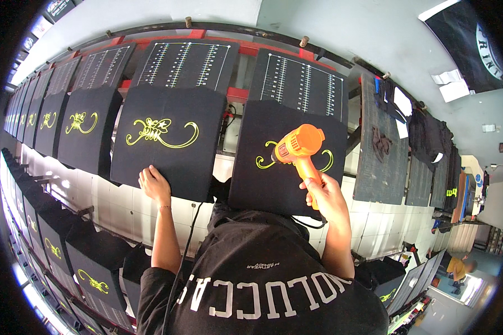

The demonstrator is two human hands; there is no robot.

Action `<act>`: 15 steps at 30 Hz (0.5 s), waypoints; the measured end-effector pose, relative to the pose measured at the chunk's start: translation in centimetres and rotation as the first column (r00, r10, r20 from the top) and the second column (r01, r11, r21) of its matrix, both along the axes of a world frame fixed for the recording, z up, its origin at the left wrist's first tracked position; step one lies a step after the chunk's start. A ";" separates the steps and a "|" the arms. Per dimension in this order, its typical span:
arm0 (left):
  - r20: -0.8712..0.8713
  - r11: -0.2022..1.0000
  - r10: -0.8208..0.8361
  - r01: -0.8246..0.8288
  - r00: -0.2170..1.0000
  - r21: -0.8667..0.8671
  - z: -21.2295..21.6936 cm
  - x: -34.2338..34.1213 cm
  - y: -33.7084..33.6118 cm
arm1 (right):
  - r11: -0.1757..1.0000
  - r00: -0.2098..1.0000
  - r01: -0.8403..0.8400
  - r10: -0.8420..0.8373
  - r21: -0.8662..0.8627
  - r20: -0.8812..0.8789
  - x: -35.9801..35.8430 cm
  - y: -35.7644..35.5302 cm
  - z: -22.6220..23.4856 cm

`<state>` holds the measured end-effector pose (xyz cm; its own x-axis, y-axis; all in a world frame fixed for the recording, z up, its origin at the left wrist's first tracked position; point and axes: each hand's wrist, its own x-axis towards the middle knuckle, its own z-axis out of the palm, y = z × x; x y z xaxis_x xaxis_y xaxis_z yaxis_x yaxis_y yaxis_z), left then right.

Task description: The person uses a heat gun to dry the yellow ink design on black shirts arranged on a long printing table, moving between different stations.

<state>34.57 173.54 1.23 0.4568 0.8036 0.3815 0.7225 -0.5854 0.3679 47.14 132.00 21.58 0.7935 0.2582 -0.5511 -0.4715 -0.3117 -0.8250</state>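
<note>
My right hand (328,196) is wrapped round the handle of an orange heat gun (303,143). Its dark nozzle points left, over the yellow-green scroll print on a black shirt (254,192) stretched on a printing board. The gun's body hides the middle of that print. On the neighbouring black shirt (170,167) to the left, my left hand (155,185) lies near the lower edge with its fingers stretched out on the cloth. A whole yellow-green floral scroll print (157,133) shows just above those fingers.
Further boards with printed black shirts (84,125) run off to the left. Behind me stands a second row of printed shirts (95,273). A bare dark board (377,162) and dark garments (425,134) lie right. A dark cord (185,245) hangs past my left arm. Another person (459,268) is far right.
</note>
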 end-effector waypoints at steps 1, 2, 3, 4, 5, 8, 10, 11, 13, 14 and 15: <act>0.002 1.000 -0.002 0.002 1.000 0.003 0.0 0.0 0.1 | 1.000 1.000 0.005 -0.005 0.007 -0.008 0.0 0.2 0.1; 0.005 1.000 -0.004 0.004 1.000 0.005 0.0 0.0 0.0 | 1.000 0.999 -0.023 0.023 -0.003 0.029 -0.1 0.6 0.1; 0.007 1.000 -0.007 0.007 1.000 0.008 -0.1 0.0 0.0 | 1.000 1.000 -0.023 0.023 0.009 0.013 0.0 0.6 0.1; 0.002 1.000 -0.001 0.001 1.000 0.001 -0.1 0.0 0.0 | 0.999 1.000 -0.024 0.024 0.021 -0.003 0.2 0.6 0.0; -0.003 1.000 0.005 -0.005 1.000 -0.006 -0.1 -0.1 0.0 | 0.999 1.000 -0.024 0.025 0.033 -0.019 0.3 0.5 0.0; -0.013 1.000 0.008 -0.009 1.000 -0.019 0.0 -0.1 0.0 | 0.999 0.999 -0.030 0.031 -0.010 0.018 0.1 0.6 -0.1; -0.011 1.000 0.004 -0.005 1.000 -0.025 -0.1 -0.1 -0.1 | 1.000 1.000 -0.012 0.012 -0.010 0.008 -0.1 0.3 -0.2; -0.006 1.000 0.003 -0.004 1.000 -0.028 -0.1 -0.2 0.0 | 1.000 1.000 0.007 -0.006 0.001 -0.019 0.0 -0.2 -0.2; 0.000 1.000 0.002 -0.002 1.000 -0.025 -0.1 -0.2 0.0 | 1.000 1.000 0.016 -0.016 -0.005 -0.019 -0.2 -0.7 -0.3; 0.000 1.000 0.002 -0.002 1.000 -0.021 -0.2 -0.2 0.0 | 1.000 1.000 0.008 -0.008 -0.023 0.006 -0.4 -0.9 -0.4; -0.001 1.000 0.001 -0.001 1.000 -0.017 -0.2 -0.1 0.0 | 0.999 1.000 0.000 0.001 -0.042 0.031 -0.7 -1.1 -0.4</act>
<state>34.44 173.57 1.03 0.4564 0.8103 0.3677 0.7232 -0.5785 0.3773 46.48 130.94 21.19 0.8105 0.2360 -0.5361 -0.4453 -0.3462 -0.8257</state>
